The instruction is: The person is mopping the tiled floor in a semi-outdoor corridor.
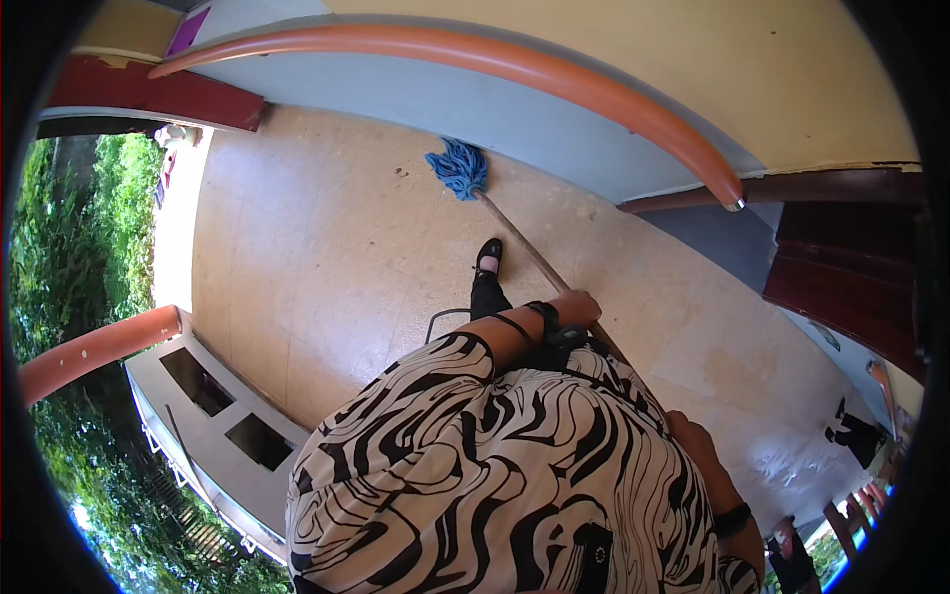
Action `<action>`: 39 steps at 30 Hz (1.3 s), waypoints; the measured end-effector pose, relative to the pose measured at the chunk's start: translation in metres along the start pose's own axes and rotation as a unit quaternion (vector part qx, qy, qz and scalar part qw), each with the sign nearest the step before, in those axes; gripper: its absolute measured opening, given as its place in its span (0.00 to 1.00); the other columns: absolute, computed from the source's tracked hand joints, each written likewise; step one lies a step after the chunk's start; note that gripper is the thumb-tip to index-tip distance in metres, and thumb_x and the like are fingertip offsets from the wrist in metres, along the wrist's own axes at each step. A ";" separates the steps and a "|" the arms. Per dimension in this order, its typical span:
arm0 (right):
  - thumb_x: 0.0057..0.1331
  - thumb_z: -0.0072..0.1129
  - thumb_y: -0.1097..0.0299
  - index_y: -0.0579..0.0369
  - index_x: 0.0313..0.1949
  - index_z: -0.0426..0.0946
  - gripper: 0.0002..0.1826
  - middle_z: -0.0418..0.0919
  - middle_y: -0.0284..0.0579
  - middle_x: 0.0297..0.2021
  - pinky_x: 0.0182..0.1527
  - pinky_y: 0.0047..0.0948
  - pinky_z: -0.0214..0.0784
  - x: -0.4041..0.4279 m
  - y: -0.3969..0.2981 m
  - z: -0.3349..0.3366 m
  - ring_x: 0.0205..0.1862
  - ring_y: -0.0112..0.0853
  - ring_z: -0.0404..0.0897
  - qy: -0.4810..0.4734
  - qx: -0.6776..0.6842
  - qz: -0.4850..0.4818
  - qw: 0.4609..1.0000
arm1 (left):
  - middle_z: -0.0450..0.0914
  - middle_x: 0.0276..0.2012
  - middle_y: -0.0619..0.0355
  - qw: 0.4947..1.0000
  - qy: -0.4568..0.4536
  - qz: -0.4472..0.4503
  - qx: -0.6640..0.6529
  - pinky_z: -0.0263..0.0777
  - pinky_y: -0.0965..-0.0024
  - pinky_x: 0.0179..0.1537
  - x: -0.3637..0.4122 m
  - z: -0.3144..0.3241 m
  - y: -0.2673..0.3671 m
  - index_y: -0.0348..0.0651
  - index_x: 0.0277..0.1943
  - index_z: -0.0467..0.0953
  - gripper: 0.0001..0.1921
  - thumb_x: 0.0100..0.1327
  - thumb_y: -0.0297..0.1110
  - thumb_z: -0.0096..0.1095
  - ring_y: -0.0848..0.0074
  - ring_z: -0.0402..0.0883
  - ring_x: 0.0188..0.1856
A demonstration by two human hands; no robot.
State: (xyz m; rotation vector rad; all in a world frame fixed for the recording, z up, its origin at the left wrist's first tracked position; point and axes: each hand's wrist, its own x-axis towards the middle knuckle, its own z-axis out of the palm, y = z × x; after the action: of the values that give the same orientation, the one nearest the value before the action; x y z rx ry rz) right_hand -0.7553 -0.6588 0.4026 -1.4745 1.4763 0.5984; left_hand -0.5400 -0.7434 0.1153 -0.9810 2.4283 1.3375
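A string mop with a blue head [458,169] rests on the tiled floor [334,215] close to the foot of the wall. Its wooden handle [527,249] slants down to the right towards my body. My left hand [582,308] is closed around the handle at about its middle. Further up the handle, beside my patterned shirt, my right hand [683,431] grips it; the fingers are partly hidden. A black shoe [490,256] of mine stands on the floor between the mop head and my left arm.
An orange rail [475,44] runs along the pale blue wall [415,89]. At left are a low wall with openings [230,416], an orange pillar [104,353] and greenery. A dark red door [839,275] is at right. Two people [861,438] show at the lower right.
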 end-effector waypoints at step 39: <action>0.59 0.52 0.64 0.62 0.36 0.64 0.14 0.76 0.56 0.24 0.34 0.45 0.69 -0.006 0.069 -0.035 0.30 0.52 0.77 0.085 -0.113 0.024 0.990 | 0.73 0.42 0.50 0.960 0.233 -0.150 0.046 0.58 0.55 0.50 0.076 -0.006 0.091 0.49 0.47 0.73 0.19 0.49 0.30 0.58 0.56 0.66 0.51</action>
State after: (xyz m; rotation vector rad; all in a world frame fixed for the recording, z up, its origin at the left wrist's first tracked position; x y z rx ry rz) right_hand -0.8311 -0.6748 0.4051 -1.7019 1.6214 0.7027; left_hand -0.6549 -0.7491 0.1443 -1.7178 2.4789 0.9640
